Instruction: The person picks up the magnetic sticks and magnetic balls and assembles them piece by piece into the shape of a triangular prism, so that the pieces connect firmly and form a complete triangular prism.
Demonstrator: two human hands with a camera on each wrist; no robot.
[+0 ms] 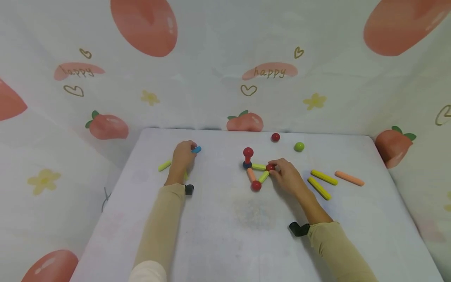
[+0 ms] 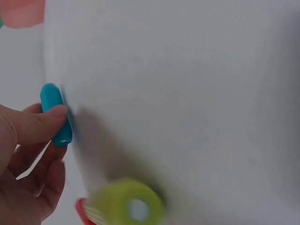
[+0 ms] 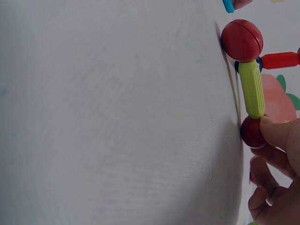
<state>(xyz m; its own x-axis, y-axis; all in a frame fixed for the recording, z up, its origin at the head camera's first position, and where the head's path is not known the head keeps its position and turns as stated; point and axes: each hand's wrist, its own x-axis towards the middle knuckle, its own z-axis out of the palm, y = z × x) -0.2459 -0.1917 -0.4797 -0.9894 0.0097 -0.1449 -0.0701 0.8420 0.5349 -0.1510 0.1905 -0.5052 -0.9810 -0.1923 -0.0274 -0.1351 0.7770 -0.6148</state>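
My left hand [image 1: 183, 157] pinches a short blue rod [image 2: 52, 101] between thumb and fingers at the left of the table. Right of the middle lies a triangle of rods and balls. Its sides are two yellow-green rods [image 1: 258, 167] and an orange rod [image 1: 251, 175]. A dark blue ball [image 1: 247, 165] and a red ball [image 1: 256, 185] form two corners. From the blue ball a red rod [image 1: 248, 159] stands upright, topped by another red ball [image 1: 248, 152]. My right hand [image 1: 289, 179] holds the right corner's red ball [image 3: 251, 132] between thumb and fingers.
A loose red ball [image 1: 275, 137] and a green ball [image 1: 299, 147] lie toward the back. Two yellow rods [image 1: 324, 177] and an orange rod [image 1: 349, 178] lie at the right. Beside my left forearm is a yellow-green rod [image 1: 164, 165], and another [image 1: 186, 176] is partly hidden.
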